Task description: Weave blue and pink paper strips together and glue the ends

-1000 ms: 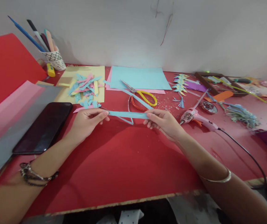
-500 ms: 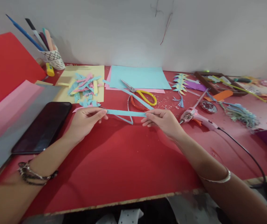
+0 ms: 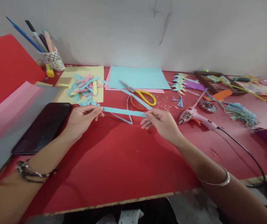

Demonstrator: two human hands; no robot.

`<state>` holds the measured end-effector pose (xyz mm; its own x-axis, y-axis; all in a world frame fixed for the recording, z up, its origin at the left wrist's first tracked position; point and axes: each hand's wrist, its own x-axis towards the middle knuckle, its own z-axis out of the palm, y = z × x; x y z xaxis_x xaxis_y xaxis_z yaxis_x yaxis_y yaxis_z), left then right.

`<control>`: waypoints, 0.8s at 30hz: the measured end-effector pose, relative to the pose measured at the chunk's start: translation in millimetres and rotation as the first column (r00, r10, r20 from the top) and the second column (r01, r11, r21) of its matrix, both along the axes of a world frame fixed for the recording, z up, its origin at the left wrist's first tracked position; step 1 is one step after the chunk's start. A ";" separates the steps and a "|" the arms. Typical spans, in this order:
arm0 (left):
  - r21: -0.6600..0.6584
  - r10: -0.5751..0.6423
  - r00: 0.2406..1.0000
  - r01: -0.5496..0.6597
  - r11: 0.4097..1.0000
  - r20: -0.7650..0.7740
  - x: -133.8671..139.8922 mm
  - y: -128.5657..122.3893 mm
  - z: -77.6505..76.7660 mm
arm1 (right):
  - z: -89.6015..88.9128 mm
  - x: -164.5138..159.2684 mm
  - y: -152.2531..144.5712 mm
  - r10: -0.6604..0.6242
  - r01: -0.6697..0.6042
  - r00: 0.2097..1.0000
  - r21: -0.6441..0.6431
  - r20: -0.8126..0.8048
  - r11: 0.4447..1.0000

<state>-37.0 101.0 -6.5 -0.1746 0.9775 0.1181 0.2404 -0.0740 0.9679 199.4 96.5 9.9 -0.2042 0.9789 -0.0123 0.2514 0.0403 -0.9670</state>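
Observation:
A light-blue paper strip (image 3: 122, 111) is stretched between my two hands above the red table (image 3: 121, 161). My left hand (image 3: 83, 119) pinches its left end between thumb and fingers. The right end is pinched by my right hand (image 3: 162, 124), its lower fingers loosely curled. Just beyond the strip lie scissors (image 3: 150, 97) with one yellow and one red handle, blades on a light-blue paper sheet (image 3: 142, 76). More narrow blue strip (image 3: 136, 99) crosses the scissors. Behind my left hand, a pile of folded paper pieces (image 3: 85, 86) in blue, pink and yellow rests on a yellow sheet (image 3: 64, 74).
A dark phone (image 3: 43, 129) lies left, over pink and grey sheets (image 3: 9, 109). On the right are a pink glue gun (image 3: 197, 118) with a cord, a folded-paper chain (image 3: 180, 83), a bunch of tassels (image 3: 240, 114) and a brown tray (image 3: 214, 90). A pen cup (image 3: 54, 59) stands back left.
My left hand has shifted slightly left and up with its end of the strip, so the strip now slants down to the right. The right hand has barely moved.

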 end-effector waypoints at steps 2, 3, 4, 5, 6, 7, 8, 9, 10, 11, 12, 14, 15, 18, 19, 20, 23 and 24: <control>0.001 -0.003 1.000 0.003 1.000 -0.009 -0.4 0.6 -0.8 | 0.7 0.1 -1.9 -0.013 0.010 0.998 0.049 0.060 0.999; 0.002 -0.006 1.000 0.006 1.000 -0.012 -0.4 0.7 -1.0 | 1.3 0.3 -2.8 -0.021 0.013 0.995 0.082 0.095 0.997; 0.002 -0.010 1.000 0.010 1.000 -0.013 -0.4 0.8 -1.1 | 2.0 0.6 -3.6 -0.030 0.014 0.991 0.118 0.134 0.993; 0.004 -0.013 1.000 0.013 1.000 -0.013 -0.2 0.8 -1.1 | 2.7 0.9 -4.2 -0.037 0.010 0.984 0.155 0.174 0.988; 0.007 -0.014 1.000 0.014 1.000 -0.011 -0.1 0.8 -1.0 | 3.3 1.2 -4.7 -0.042 0.001 0.976 0.189 0.213 0.982; 0.008 -0.017 1.000 0.017 1.000 -0.008 0.0 0.8 -0.8 | 3.8 1.6 -5.1 -0.042 -0.012 0.968 0.214 0.246 0.977; 0.008 -0.017 1.000 0.017 1.000 -0.004 0.1 0.8 -0.7 | 4.3 1.9 -5.2 -0.038 -0.027 0.961 0.229 0.273 0.973; 0.006 -0.019 1.000 0.019 1.000 0.000 0.2 0.8 -0.6 | 4.6 2.3 -5.2 -0.031 -0.040 0.955 0.235 0.294 0.971; 0.005 -0.019 1.000 0.019 1.000 0.004 0.1 0.9 -0.6 | 4.9 2.7 -5.1 -0.021 -0.053 0.952 0.231 0.306 0.972; 0.005 -0.020 1.000 0.020 1.000 0.008 0.0 1.0 -0.7 | 5.1 3.1 -5.0 -0.007 -0.065 0.950 0.222 0.311 0.973; 0.005 -0.021 1.000 0.021 1.000 0.009 -0.1 1.1 -0.9 | 5.5 3.5 -4.8 0.007 -0.077 0.950 0.213 0.312 0.974; 0.011 -0.022 1.000 0.022 1.000 0.006 -0.6 1.3 -1.3 | 6.4 4.3 -4.5 0.031 -0.098 0.951 0.204 0.307 0.974; 0.014 -0.024 1.000 0.024 1.000 0.006 -1.0 1.3 -1.5 | 6.9 4.5 -4.6 0.042 -0.107 0.952 0.202 0.303 0.973; 0.035 -0.050 0.998 0.048 0.998 0.047 -2.1 0.8 -1.6 | 8.5 4.6 -5.3 0.072 -0.135 0.955 0.203 0.289 0.970; 0.045 -0.062 0.996 0.059 0.997 0.069 -2.3 0.6 -1.5 | 8.8 4.4 -5.8 0.083 -0.145 0.955 0.204 0.285 0.968; 0.051 -0.068 0.993 0.063 0.997 0.092 -2.4 0.3 -1.3 | 9.0 4.1 -6.2 0.094 -0.156 0.955 0.203 0.282 0.967; 0.056 -0.024 0.988 0.016 0.998 0.152 -1.7 -0.1 -0.5 | 8.2 3.0 -7.6 0.118 -0.177 0.953 0.195 0.279 0.965; 0.058 0.001 0.986 -0.010 0.998 0.167 -1.4 0.1 -0.1 | 7.8 2.7 -8.0 0.127 -0.185 0.951 0.188 0.282 0.965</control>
